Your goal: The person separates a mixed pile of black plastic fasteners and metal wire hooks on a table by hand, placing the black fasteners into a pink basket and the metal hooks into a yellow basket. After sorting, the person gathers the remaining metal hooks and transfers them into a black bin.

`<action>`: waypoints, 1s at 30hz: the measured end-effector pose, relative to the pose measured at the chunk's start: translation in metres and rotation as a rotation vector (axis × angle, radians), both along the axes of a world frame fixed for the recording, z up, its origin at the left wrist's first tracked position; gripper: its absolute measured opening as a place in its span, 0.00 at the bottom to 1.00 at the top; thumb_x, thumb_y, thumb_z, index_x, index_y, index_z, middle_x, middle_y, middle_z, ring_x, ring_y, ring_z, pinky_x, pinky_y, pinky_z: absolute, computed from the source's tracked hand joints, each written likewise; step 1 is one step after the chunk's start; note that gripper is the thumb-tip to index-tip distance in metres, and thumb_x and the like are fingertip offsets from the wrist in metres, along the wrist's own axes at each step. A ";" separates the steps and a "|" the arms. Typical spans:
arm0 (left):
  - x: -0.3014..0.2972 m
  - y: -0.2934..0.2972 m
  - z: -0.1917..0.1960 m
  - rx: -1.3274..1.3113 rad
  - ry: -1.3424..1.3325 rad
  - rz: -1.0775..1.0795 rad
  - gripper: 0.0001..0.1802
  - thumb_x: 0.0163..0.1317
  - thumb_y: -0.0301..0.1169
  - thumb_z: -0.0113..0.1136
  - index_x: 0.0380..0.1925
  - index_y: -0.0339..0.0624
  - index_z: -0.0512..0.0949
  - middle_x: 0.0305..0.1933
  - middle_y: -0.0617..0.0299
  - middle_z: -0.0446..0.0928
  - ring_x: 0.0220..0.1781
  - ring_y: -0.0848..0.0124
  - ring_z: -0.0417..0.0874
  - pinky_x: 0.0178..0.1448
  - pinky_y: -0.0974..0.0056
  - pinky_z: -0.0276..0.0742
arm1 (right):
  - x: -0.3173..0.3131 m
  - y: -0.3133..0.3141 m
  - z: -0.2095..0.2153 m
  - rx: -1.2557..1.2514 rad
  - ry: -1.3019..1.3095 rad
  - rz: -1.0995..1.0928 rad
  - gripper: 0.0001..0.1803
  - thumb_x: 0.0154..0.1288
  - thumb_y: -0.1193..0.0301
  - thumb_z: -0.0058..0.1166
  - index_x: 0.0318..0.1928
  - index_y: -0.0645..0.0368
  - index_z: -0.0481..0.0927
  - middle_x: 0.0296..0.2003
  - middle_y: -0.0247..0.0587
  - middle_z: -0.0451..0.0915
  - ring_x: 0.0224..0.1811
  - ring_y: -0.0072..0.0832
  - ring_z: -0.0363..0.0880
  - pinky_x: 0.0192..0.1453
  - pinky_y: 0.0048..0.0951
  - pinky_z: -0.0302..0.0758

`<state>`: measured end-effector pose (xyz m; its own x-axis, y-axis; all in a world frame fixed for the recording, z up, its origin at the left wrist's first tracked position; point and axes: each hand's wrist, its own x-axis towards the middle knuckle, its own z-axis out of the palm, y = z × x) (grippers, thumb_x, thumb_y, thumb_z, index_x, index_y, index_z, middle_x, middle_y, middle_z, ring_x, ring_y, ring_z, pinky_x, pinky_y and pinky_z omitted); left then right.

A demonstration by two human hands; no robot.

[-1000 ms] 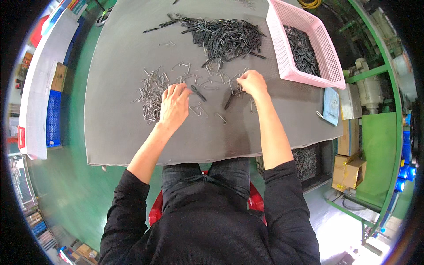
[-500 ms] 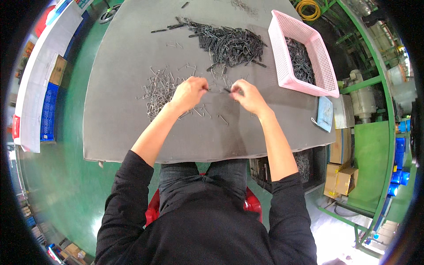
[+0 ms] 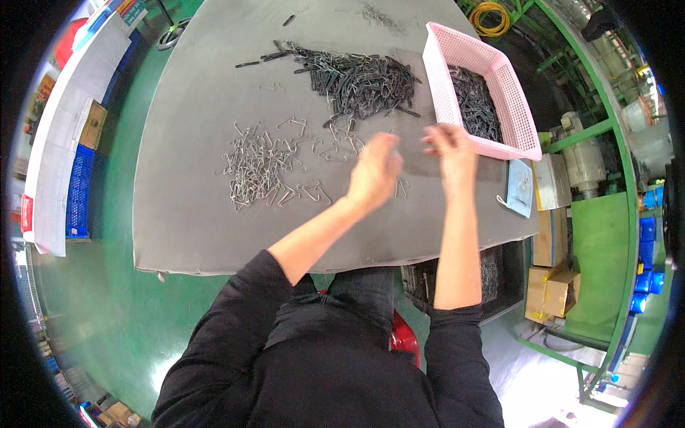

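Observation:
My left hand (image 3: 376, 172) is over the table, right of a loose pile of bent silver wire hooks (image 3: 251, 170). Motion smears its fingers, so whether it holds anything does not show. Just to its right, my right hand (image 3: 454, 153) hovers by the near left corner of a pink perforated basket (image 3: 442, 89); its fingers are blurred too. Black strip-like pieces (image 3: 477, 107) with wire parts partly fill the basket. Beyond my hands lies a large heap of similar black pieces (image 3: 367, 82). A few single hooks (image 3: 401, 187) lie close to my left hand.
The grey table (image 3: 193, 228) has its near edge before my lap. A blue face mask (image 3: 519, 189) lies at its right edge. Below stands a dark crate (image 3: 499, 274) with wire parts; cardboard boxes (image 3: 553, 289) and a green metal frame (image 3: 628, 214) are further right.
Both hands have moved right, toward the basket. Earlier they were nearer the hook pile, with a thin wire piece with a dark end between them; now that piece cannot be made out.

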<state>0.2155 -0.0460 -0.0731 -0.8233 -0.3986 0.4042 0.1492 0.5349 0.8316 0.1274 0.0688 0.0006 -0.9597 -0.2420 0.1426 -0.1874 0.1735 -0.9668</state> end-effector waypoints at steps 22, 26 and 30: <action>0.057 -0.176 0.010 -0.803 -0.345 0.298 0.17 0.52 0.24 0.49 0.44 0.39 0.73 0.54 0.58 0.67 0.59 0.61 0.64 0.66 0.37 0.43 | -0.046 -0.013 -0.019 0.550 1.004 0.010 0.13 0.50 0.76 0.52 0.39 0.55 0.74 0.40 0.41 0.73 0.48 0.39 0.69 0.51 0.40 0.66; -0.012 -0.168 -0.021 -0.446 -0.310 0.226 0.18 0.58 0.32 0.47 0.49 0.38 0.69 0.55 0.54 0.67 0.60 0.57 0.63 0.68 0.49 0.47 | -0.061 -0.058 -0.066 0.559 0.683 -0.028 0.19 0.55 0.71 0.53 0.48 0.59 0.68 0.46 0.50 0.70 0.53 0.46 0.65 0.58 0.44 0.61; -0.078 -0.166 -0.060 -0.459 -0.354 0.364 0.31 0.64 0.45 0.39 0.60 0.35 0.55 0.63 0.49 0.58 0.68 0.56 0.53 0.69 0.48 0.41 | -0.110 -0.080 -0.126 0.805 0.360 -0.243 0.31 0.62 0.53 0.44 0.59 0.60 0.59 0.59 0.56 0.61 0.64 0.50 0.53 0.66 0.47 0.49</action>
<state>0.1377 -0.2125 -0.1329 -0.7831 -0.5274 0.3296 -0.3458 0.8097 0.4742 0.0171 -0.0111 -0.1252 -0.9276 -0.1946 0.3188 -0.3239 0.8442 -0.4270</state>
